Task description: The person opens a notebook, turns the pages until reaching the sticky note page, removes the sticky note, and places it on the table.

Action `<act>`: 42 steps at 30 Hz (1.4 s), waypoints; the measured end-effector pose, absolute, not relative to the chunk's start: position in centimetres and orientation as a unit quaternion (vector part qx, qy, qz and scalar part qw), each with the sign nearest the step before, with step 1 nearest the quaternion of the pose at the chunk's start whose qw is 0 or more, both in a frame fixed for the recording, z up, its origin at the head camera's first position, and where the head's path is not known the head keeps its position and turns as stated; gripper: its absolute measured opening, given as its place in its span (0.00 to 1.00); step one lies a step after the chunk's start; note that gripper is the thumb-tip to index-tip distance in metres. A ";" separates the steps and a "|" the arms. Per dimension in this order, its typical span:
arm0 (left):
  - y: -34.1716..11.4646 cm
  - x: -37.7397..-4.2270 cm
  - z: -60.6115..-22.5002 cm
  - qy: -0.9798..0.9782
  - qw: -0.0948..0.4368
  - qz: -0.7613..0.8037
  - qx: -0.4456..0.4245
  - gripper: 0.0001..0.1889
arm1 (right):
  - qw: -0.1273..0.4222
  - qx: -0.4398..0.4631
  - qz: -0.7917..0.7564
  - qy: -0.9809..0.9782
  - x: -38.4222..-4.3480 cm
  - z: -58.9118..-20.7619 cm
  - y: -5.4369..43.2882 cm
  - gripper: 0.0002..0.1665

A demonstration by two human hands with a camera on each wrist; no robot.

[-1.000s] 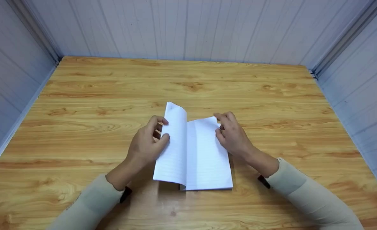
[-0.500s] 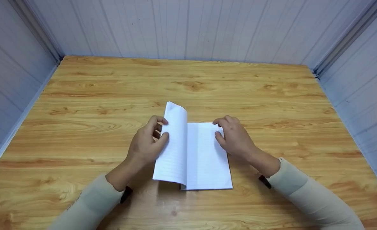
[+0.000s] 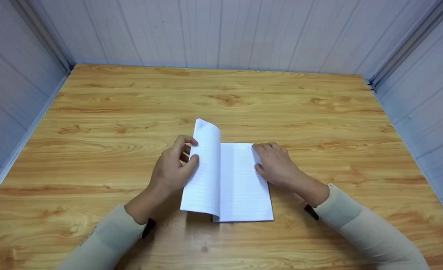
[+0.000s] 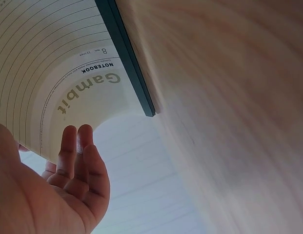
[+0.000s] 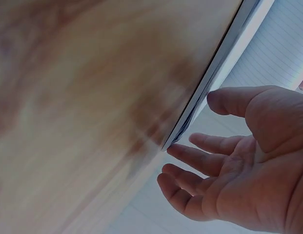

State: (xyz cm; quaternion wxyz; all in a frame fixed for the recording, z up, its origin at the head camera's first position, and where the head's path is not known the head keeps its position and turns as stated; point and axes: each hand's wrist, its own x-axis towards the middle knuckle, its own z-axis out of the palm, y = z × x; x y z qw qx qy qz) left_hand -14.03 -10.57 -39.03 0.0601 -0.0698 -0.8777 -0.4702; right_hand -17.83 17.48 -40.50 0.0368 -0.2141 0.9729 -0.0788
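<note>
An open lined notebook (image 3: pixel 246 187) lies in the middle of the table in the head view. My left hand (image 3: pixel 172 168) pinches a raised, curved sheaf of its pages (image 3: pixel 206 176), thumb in front and fingers behind. The left wrist view shows the back of that sheaf, a page printed "Gambit NOTEBOOK" (image 4: pixel 83 87), beside a dark cover edge (image 4: pixel 127 58). My right hand (image 3: pixel 278 165) rests at the upper right corner of the flat page, fingers loosely extended. In the right wrist view its fingertips (image 5: pixel 178 148) are right at the notebook's corner, with the thumb near the edge.
Wood-grain table (image 3: pixel 225 99) surrounds the notebook. Pale panelled walls (image 3: pixel 221 33) close off the back and both sides. A small black item (image 3: pixel 149 228) sits under the left sleeve cuff, and a similar black item (image 3: pixel 311 212) under the right one.
A page lifted by my right hand a second ago has gone down flat. The right fingers have since straightened over the page's corner. My left hand holds the sheaf as before.
</note>
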 end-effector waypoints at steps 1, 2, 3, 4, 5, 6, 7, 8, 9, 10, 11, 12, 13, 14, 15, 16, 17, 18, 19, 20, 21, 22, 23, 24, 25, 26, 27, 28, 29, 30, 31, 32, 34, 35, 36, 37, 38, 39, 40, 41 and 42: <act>-10.6 -14.0 -39.0 -0.878 0.061 -0.470 -0.069 0.13 | 0.041 -0.215 -0.079 0.973 -17.8 -40.5 17.5 0.32; -10.6 -14.0 -39.0 -0.878 0.062 -0.469 -0.070 0.13 | 0.045 -0.215 -0.078 0.973 -17.8 -40.5 17.5 0.32; -10.6 -14.0 -39.0 -0.878 0.063 -0.469 -0.071 0.13 | 0.048 -0.214 -0.079 0.973 -17.8 -40.5 17.5 0.33; -10.6 -14.0 -39.1 -0.878 0.064 -0.470 -0.071 0.13 | 0.052 -0.213 -0.081 0.972 -17.8 -40.5 17.5 0.33; -10.6 -14.0 -39.0 -0.878 0.064 -0.470 -0.071 0.13 | 0.054 -0.212 -0.084 0.972 -17.8 -40.5 17.4 0.34; -10.6 -14.0 -39.1 -0.877 0.065 -0.471 -0.072 0.13 | 0.056 -0.212 -0.087 0.972 -17.8 -40.5 17.4 0.34; -10.6 -14.0 -39.1 -0.877 0.066 -0.471 -0.072 0.13 | 0.059 -0.212 -0.090 0.971 -17.8 -40.5 17.4 0.34; -10.5 -14.0 -39.1 -0.877 0.066 -0.471 -0.073 0.13 | 0.061 -0.211 -0.096 0.971 -17.8 -40.5 17.4 0.35; -10.5 -14.0 -39.1 -0.877 0.067 -0.471 -0.073 0.13 | 0.063 -0.211 -0.102 0.970 -17.8 -40.5 17.4 0.35; -10.5 -14.0 -39.1 -0.877 0.068 -0.470 -0.073 0.13 | 0.063 -0.211 -0.109 0.969 -17.9 -40.4 17.4 0.36; -10.5 -14.0 -39.1 -0.877 0.069 -0.470 -0.073 0.13 | 0.065 -0.211 -0.117 0.968 -17.9 -40.4 17.4 0.36; -10.5 -14.0 -39.1 -0.877 0.070 -0.469 -0.074 0.13 | 0.067 -0.211 -0.123 0.967 -17.9 -40.4 17.4 0.37; -10.5 -14.0 -39.1 -0.878 0.070 -0.469 -0.073 0.13 | 0.068 -0.211 -0.128 0.967 -17.9 -40.4 17.4 0.37; -10.5 -14.0 -39.1 -0.878 0.071 -0.468 -0.074 0.13 | 0.069 -0.212 -0.131 0.966 -17.9 -40.4 17.3 0.38; -10.5 -14.0 -39.1 -0.878 0.072 -0.467 -0.074 0.13 | 0.071 -0.211 -0.131 0.966 -17.9 -40.4 17.3 0.38; -10.5 -14.0 -39.1 -0.879 0.072 -0.466 -0.074 0.13 | 0.075 -0.209 -0.130 0.966 -17.9 -40.4 17.3 0.39; -10.5 -14.0 -39.1 -0.879 0.072 -0.466 -0.074 0.13 | 0.080 -0.206 -0.127 0.967 -17.9 -40.4 17.3 0.40; -10.5 -14.0 -39.1 -0.879 0.071 -0.465 -0.074 0.13 | 0.085 -0.203 -0.123 0.968 -17.9 -40.4 17.3 0.41; -10.5 -14.0 -39.1 -0.880 0.071 -0.465 -0.074 0.13 | 0.090 -0.199 -0.120 0.968 -17.9 -40.4 17.3 0.42; -10.5 -14.0 -39.1 -0.880 0.070 -0.464 -0.073 0.13 | 0.094 -0.196 -0.116 0.969 -17.9 -40.4 17.3 0.42; -10.5 -14.0 -39.1 -0.880 0.070 -0.464 -0.073 0.13 | 0.098 -0.194 -0.114 0.969 -17.9 -40.4 17.3 0.43; -10.5 -14.0 -39.1 -0.880 0.069 -0.465 -0.072 0.13 | 0.100 -0.192 -0.114 0.969 -17.9 -40.4 17.3 0.43; -10.5 -14.0 -39.1 -0.880 0.069 -0.465 -0.072 0.13 | 0.101 -0.193 -0.114 0.969 -17.9 -40.3 17.3 0.43; -10.4 -13.9 -39.1 -0.880 0.069 -0.465 -0.071 0.13 | 0.100 -0.194 -0.114 0.969 -17.9 -40.3 17.3 0.43; -10.4 -13.9 -39.1 -0.879 0.069 -0.466 -0.071 0.13 | 0.097 -0.197 -0.117 0.969 -17.9 -40.3 17.4 0.43; -10.4 -13.9 -39.0 -0.879 0.069 -0.467 -0.072 0.12 | 0.095 -0.200 -0.120 0.968 -18.0 -40.3 17.4 0.43; -10.4 -13.9 -39.0 -0.878 0.070 -0.468 -0.072 0.12 | 0.091 -0.205 -0.123 0.967 -18.0 -40.3 17.4 0.42; -10.4 -13.9 -39.1 -0.878 0.070 -0.469 -0.072 0.12 | 0.088 -0.208 -0.127 0.966 -18.0 -40.3 17.4 0.42; -10.4 -13.9 -39.1 -0.877 0.070 -0.469 -0.072 0.12 | 0.086 -0.211 -0.133 0.965 -18.0 -40.3 17.4 0.41; -10.4 -13.9 -39.1 -0.877 0.070 -0.469 -0.073 0.12 | 0.084 -0.214 -0.138 0.963 -18.0 -40.3 17.4 0.41; -10.4 -13.9 -39.1 -0.877 0.070 -0.470 -0.073 0.12 | 0.082 -0.217 -0.143 0.962 -18.1 -40.3 17.4 0.41; -10.4 -13.9 -39.1 -0.877 0.070 -0.470 -0.073 0.12 | 0.081 -0.219 -0.146 0.961 -18.1 -40.3 17.4 0.40; -10.4 -13.9 -39.1 -0.877 0.070 -0.470 -0.073 0.12 | 0.080 -0.220 -0.151 0.960 -18.1 -40.3 17.4 0.40; -10.4 -13.9 -39.1 -0.877 0.070 -0.470 -0.073 0.12 | 0.080 -0.221 -0.153 0.960 -18.1 -40.3 17.3 0.40; -10.4 -13.9 -39.1 -0.877 0.069 -0.471 -0.073 0.12 | 0.079 -0.221 -0.155 0.960 -18.1 -40.3 17.3 0.40; -10.4 -13.9 -39.1 -0.876 0.069 -0.471 -0.073 0.12 | 0.079 -0.221 -0.156 0.959 -18.2 -40.3 17.3 0.40; -10.4 -13.9 -39.1 -0.876 0.069 -0.472 -0.073 0.12 | 0.080 -0.221 -0.157 0.959 -18.2 -40.3 17.3 0.40; -10.4 -13.9 -39.1 -0.876 0.069 -0.472 -0.073 0.12 | 0.080 -0.220 -0.157 0.959 -18.2 -40.2 17.2 0.40; -10.4 -13.9 -39.1 -0.876 0.069 -0.472 -0.074 0.12 | 0.080 -0.219 -0.158 0.959 -18.2 -40.2 17.2 0.40; -10.5 -13.9 -39.1 -0.876 0.069 -0.472 -0.074 0.12 | 0.080 -0.218 -0.159 0.959 -18.2 -40.2 17.2 0.40; -10.5 -13.9 -39.1 -0.875 0.068 -0.473 -0.074 0.12 | 0.079 -0.217 -0.160 0.960 -18.2 -40.1 17.1 0.40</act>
